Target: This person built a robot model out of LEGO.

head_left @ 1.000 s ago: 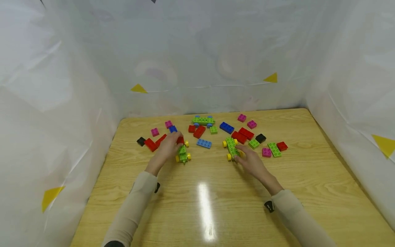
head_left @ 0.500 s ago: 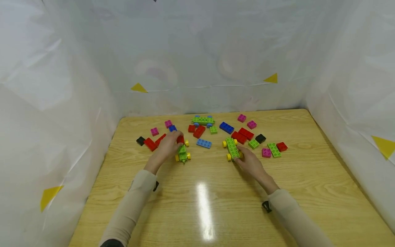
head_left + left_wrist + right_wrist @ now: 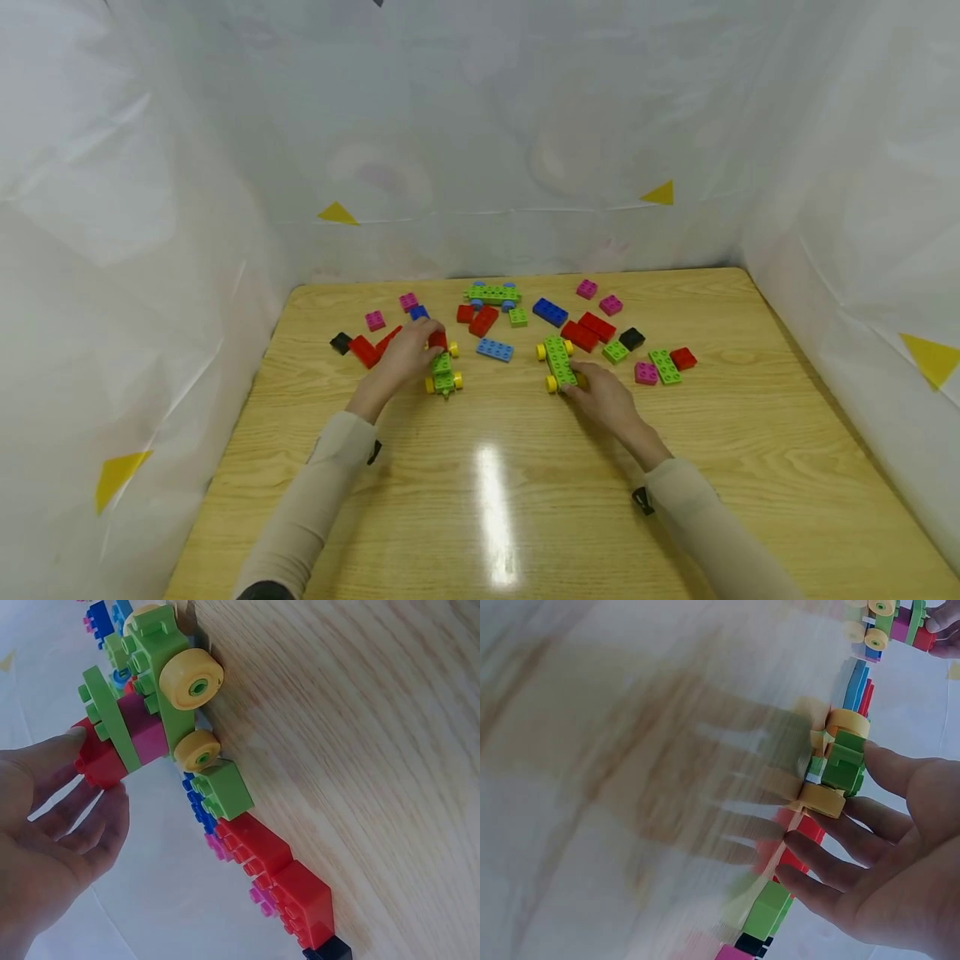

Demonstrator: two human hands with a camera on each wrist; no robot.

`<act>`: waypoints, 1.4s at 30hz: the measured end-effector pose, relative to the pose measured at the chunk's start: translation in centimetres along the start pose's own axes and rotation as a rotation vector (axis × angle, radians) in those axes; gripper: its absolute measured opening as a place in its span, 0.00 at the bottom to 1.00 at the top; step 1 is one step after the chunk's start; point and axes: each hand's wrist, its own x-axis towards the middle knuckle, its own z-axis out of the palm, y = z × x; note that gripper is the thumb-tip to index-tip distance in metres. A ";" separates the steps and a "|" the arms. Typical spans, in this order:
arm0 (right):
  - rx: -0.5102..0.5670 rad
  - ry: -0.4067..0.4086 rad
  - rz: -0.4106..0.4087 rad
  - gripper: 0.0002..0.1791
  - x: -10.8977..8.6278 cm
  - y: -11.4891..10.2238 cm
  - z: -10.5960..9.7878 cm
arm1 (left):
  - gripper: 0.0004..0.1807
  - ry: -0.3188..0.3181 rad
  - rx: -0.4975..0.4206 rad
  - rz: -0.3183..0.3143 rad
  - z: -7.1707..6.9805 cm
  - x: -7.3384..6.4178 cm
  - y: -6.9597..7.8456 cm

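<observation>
On the left of the table stands a green toy car base with yellow wheels (image 3: 174, 675). It bears a pink brick (image 3: 144, 729), a green plate brick (image 3: 112, 716) and a red brick (image 3: 101, 759), stacked in that order. My left hand (image 3: 401, 357) pinches the red brick at the top between thumb and fingers. A second green car base with yellow wheels (image 3: 558, 358) sits right of centre. My right hand (image 3: 606, 400) holds its near end, the thumb at the end by the coupling and the fingers along the right-hand wheel (image 3: 823, 801).
A third car base with blue wheels (image 3: 492, 295) stands at the back. Between the hands lies a light blue brick (image 3: 495, 350). Red bricks (image 3: 579, 336), a dark blue brick (image 3: 551, 312), a black brick (image 3: 632, 338) and several others lie around. White sheeting (image 3: 480, 142) encloses the table.
My right hand has closed in on the right car base, which has shifted slightly to the left and turned a little. The left hand stays at the red brick.
</observation>
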 end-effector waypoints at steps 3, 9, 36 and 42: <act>-0.010 -0.001 -0.007 0.29 -0.1 -0.3 -0.1 | 0.19 0.030 0.011 0.023 0.0 -0.1 0.3; -0.018 0.004 -0.024 0.29 -0.1 -0.3 0.0 | 0.18 0.108 0.031 0.108 0.0 -0.1 1.6; -0.045 0.038 -0.059 0.28 -0.6 -0.7 0.5 | 0.43 -0.069 -0.155 0.143 8.5 0.9 10.4; -0.054 0.057 -0.087 0.28 -0.7 -1.1 0.8 | 0.52 -0.082 -0.145 0.113 10.2 2.0 11.0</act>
